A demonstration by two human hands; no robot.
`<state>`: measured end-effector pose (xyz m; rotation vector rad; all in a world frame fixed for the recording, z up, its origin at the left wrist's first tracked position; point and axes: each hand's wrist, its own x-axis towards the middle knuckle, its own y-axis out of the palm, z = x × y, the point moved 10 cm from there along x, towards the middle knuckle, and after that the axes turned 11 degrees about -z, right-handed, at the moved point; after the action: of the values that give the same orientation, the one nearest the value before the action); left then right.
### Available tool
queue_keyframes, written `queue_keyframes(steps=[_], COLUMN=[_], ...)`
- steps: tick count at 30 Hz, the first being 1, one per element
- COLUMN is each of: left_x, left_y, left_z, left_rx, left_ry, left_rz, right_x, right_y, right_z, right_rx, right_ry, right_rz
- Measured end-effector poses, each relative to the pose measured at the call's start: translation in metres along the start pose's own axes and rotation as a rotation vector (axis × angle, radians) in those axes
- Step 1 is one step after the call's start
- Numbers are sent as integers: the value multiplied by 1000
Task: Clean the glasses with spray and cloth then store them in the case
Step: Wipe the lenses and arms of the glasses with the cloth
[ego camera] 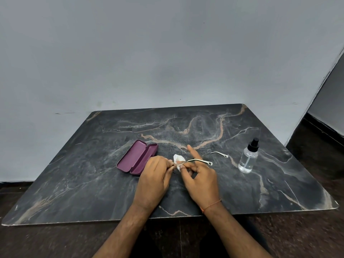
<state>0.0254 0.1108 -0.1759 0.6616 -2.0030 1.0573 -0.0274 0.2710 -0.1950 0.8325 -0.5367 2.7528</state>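
While both hands meet over the middle of the bench (93, 183), the wiping is under way. The left hand (155, 176) pinches the glasses (200, 161) at the frame, fingers curled in on it. The right hand (200, 178) pinches the white cloth (177, 159) around a lens, index finger sticking out toward twelve o'clock. One pale temple juts out at three o'clock past the right hand; the other shows further out the same way, in front of the spray (248, 157). That bottle stands upright, well apart. At nine o'clock lies the purple case (136, 158), lid open, just beside the left hand. My read: the glasses are light, thin and fragile, lenses slick under damp cloth, so hold the rim, not the temples, and rub gently.
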Motion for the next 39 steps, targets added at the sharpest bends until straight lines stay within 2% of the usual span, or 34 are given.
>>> queue_keyframes(steps=[2,4,7,13,22,30,39], left_x=[0,1,1,1,1,-2,-3], left_y=[0,0,-2,-2,-2,2,3], left_z=[1,4,8,11,17,8,-8], left_rx=[-4,3,15,21,-2,33,125], left_ry=[-5,-22,-51,-46,-75,19,131], left_rz=[-1,-8,-30,-66,-63,-2,45], right_x=[-1,-5,-7,-4,-6,0,-8], right_y=[2,9,16,6,-31,-101,-109], right_z=[6,3,-8,-30,-45,-67,-72], right_rx=[83,200,243,153,619,706,809], right_ry=[-1,74,153,319,579,575,623], right_rz=[34,120,175,56,2,-8,49])
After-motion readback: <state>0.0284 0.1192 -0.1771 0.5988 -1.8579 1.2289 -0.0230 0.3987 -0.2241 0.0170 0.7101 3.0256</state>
